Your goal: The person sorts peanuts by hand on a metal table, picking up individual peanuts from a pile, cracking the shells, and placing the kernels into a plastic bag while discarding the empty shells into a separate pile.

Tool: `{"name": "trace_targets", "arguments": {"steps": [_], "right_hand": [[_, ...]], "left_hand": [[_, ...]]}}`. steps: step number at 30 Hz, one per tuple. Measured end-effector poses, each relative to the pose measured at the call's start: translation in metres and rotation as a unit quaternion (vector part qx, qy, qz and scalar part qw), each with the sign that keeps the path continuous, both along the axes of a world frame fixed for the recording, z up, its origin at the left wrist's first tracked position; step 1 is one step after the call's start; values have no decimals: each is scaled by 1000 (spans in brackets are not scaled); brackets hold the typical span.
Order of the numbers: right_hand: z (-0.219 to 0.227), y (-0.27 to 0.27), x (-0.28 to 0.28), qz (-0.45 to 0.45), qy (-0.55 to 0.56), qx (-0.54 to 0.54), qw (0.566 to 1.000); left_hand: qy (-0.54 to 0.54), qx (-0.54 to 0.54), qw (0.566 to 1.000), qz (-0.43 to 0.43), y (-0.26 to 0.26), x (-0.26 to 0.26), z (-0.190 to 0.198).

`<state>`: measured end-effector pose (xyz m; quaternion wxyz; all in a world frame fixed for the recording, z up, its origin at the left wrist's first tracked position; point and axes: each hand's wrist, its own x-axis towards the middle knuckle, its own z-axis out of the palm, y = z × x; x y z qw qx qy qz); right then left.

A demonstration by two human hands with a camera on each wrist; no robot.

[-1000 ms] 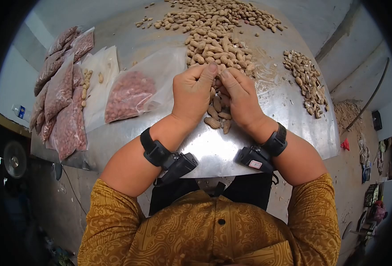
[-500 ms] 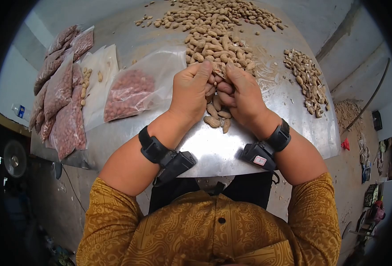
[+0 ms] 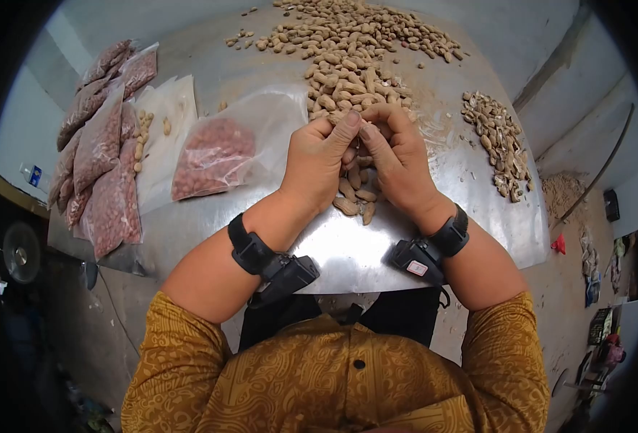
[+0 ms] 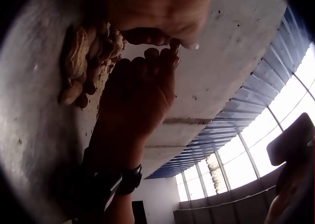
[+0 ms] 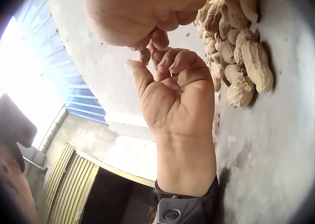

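Observation:
In the head view both hands meet over the near end of a peanut pile. My left hand [image 3: 313,160] and my right hand [image 3: 407,164] have thumb tips close together, fingers curled inward. Between the fingertips shows a small brown piece of peanut [image 5: 144,55], pinched from both sides and mostly covered by fingers. Seen from the right wrist, the left hand [image 5: 179,93] has its palm side showing, and the right hand [image 5: 145,12] fills the top. Several unshelled peanuts [image 3: 346,206] lie on the table just below the hands.
A metal table [image 3: 333,260] holds a long peanut pile [image 3: 355,79] stretching to the back. Empty shells [image 3: 503,141] are heaped at the right. At the left lie an open bag of red kernels [image 3: 214,155], several filled bags [image 3: 98,155] and flat clear bags [image 3: 178,108].
Half a second ago a split shell showed between the parted thumbs. Now the thumb tips are closer together, that shell is no longer visible there, and the right index finger is bent higher.

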<state>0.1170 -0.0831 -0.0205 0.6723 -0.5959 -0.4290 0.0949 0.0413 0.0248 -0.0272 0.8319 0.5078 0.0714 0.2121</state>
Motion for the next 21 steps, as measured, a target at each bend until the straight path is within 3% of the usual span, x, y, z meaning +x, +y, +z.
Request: {"name": "trace_targets", "arguments": {"steps": [1,4,7,10,16,21], "right_hand": [[1,-1,0,-10,-20,-10,1000],[-1,0,1,27,93,20,995],[11,-4,-1,71,263,4,962],[4,-1,3,102,291,20,951],[8,-5,-2,131,215,3,968],[-3,-2,6,38,50,-45,997]], "left_hand": [[-5,-3,1000,-11,1,-1,0],[-39,-35,999,-11,-5,-1,5],[-47,-50,997,-33,-4,-2,2],[-46,-70,995,-52,-1,-3,2],[-49,-69,993,-83,4,-4,2],[-37,-87,993,-75,5,-5,1]]}}
